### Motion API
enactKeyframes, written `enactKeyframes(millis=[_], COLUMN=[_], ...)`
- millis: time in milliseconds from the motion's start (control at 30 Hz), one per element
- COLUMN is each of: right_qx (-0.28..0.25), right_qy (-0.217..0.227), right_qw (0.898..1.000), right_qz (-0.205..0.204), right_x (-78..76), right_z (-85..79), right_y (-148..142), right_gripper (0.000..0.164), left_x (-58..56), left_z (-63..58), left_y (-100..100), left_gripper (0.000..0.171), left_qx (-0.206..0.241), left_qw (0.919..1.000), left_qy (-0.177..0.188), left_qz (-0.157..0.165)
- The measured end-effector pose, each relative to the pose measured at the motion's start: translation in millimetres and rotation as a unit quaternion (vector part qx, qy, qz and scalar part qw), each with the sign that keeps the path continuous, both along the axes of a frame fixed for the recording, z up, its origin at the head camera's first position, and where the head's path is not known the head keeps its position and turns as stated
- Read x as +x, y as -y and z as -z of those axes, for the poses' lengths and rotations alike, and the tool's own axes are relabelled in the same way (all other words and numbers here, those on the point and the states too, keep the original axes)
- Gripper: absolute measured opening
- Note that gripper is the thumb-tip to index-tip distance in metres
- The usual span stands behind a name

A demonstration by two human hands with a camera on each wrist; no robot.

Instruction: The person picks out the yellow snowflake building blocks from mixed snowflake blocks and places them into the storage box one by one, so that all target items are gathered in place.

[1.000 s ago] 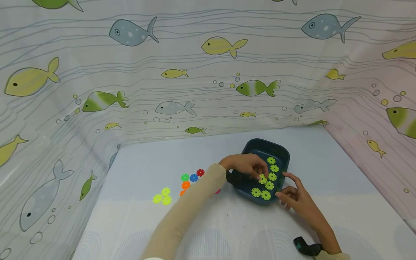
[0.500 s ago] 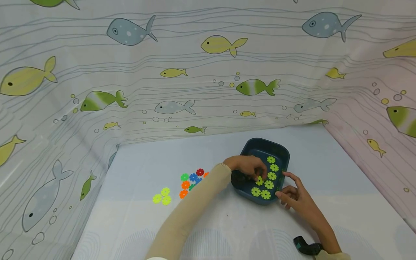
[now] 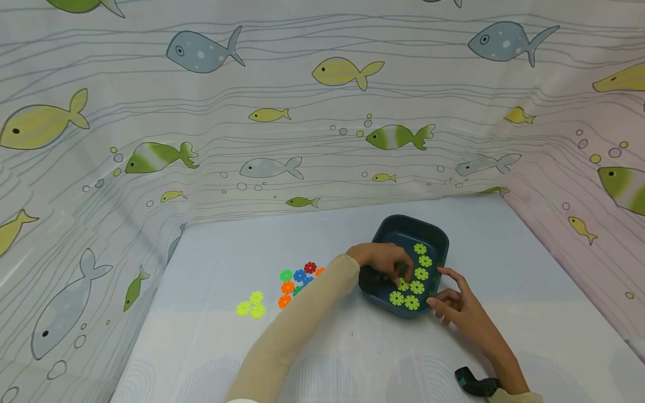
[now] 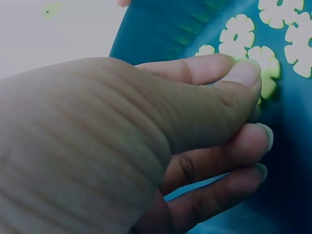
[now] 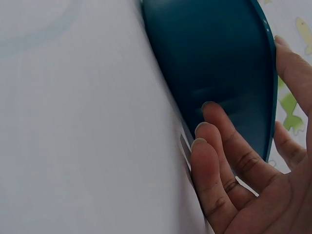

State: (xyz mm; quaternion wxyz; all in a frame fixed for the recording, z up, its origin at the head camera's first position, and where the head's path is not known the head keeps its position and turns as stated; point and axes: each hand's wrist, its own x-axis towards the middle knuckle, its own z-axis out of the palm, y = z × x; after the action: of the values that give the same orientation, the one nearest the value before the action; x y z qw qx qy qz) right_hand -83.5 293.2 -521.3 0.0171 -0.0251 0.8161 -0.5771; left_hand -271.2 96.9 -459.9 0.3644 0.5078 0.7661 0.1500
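A dark blue tray [image 3: 400, 230] with rounded corners stands on the table, holding several yellow-green notched flower-shaped discs [image 3: 416, 287], most in a line along its right side. Reaching in from the left, my left hand [image 3: 384, 259] pinches one yellow-green disc [image 4: 269, 70] between thumb and index finger, low over the tray floor and close beside the others. Its other fingers are bent beneath. At the tray's right side my right hand [image 3: 461, 308] holds the rim with thumb and index finger, while its remaining fingers lie against the outer wall [image 5: 219, 63].
Left of the tray, loose discs in orange [image 3: 288, 287], blue [image 3: 299, 275], green [image 3: 286, 275] and red [image 3: 309, 267] lie grouped, partly hidden by my left sleeve [image 3: 297, 324]. Three yellow-green discs [image 3: 257, 309] lie further left. A fish-patterned curtain [image 3: 332, 157] surrounds the white table.
My left hand has shifted the pinched disc slightly left and nearer to me, in beside its neighbours inside the tray. The right hand keeps its place on the rim.
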Motion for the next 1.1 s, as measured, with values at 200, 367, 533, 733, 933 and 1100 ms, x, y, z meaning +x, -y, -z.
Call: enactKeyframes(millis=[200, 367, 533, 733, 933, 1100], right_qx=[-0.003, 0.001, 0.002, 0.002, 0.004, 0.004], right_qy=[0.003, 0.012, 0.013, 0.018, 0.02, 0.019], right_qw=[1.0, 1.0, 1.0, 1.0, 1.0, 1.0], right_qz=[-0.001, 0.004, 0.007, 0.011, 0.013, 0.011], right_x=[1.0, 2.5, 2.5, 2.2, 3.3, 4.1], right_z=[-1.5, -3.8, -4.6, -3.3, -3.2, -3.6], right_y=[0.8, 1.5, 1.3, 1.6, 2.0, 1.5], right_gripper=[0.078, 0.078, 0.078, 0.079, 0.08, 0.08], left_x=[1.6, -0.5, -3.9, -5.2, -6.6, -2.5], left_z=[-5.3, -14.3, -20.9, -24.6, -24.8, -25.0], left_y=[6.0, 16.8, 32.9, 57.7, 85.4, 107.7], left_gripper=[0.016, 0.017, 0.021, 0.024, 0.024, 0.021], left_qx=[0.022, 0.072, 0.123, 0.162, 0.183, 0.186], left_qw=[0.9997, 0.9973, 0.9923, 0.9865, 0.9817, 0.9793], left_qy=[-0.011, -0.017, -0.007, -0.006, -0.038, -0.039], left_qz=[0.003, 0.0, -0.009, -0.025, -0.04, -0.069])
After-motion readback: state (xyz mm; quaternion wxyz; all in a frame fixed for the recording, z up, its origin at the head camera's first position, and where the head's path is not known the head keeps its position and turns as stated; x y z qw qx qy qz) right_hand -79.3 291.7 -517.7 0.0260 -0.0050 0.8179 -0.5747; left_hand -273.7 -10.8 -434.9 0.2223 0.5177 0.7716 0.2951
